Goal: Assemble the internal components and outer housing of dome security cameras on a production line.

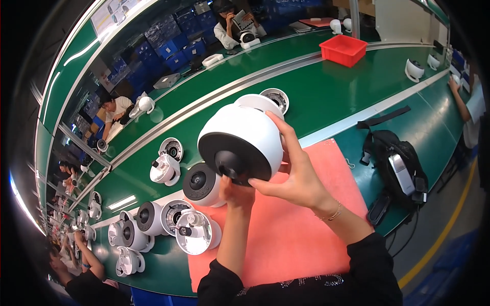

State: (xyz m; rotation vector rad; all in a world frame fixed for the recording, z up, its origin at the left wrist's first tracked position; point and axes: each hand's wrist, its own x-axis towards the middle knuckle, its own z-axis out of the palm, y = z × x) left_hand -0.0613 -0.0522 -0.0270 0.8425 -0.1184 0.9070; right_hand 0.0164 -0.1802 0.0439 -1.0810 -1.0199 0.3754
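Observation:
Raised over a pink foam mat [306, 245] is a ball-shaped camera [240, 127], with a white shell and a black round front. My right hand [296, 178] grips its right side, thumb along the lower black rim and fingers round the shell. My left hand [237, 193] holds it from below; that hand's fingers are partly hidden behind the camera. Just left of my left hand sits a second camera [198, 182] with a black face. An opened white housing [196, 237] with its inner parts showing lies at the mat's left edge.
Several more cameras [145, 217] stand to the left, and an opened one [166, 166] rests on the green belt [306, 81]. A red bin [343, 50] is across the belt. On the right lies a black bag [393, 158] with straps. Other people work along the line.

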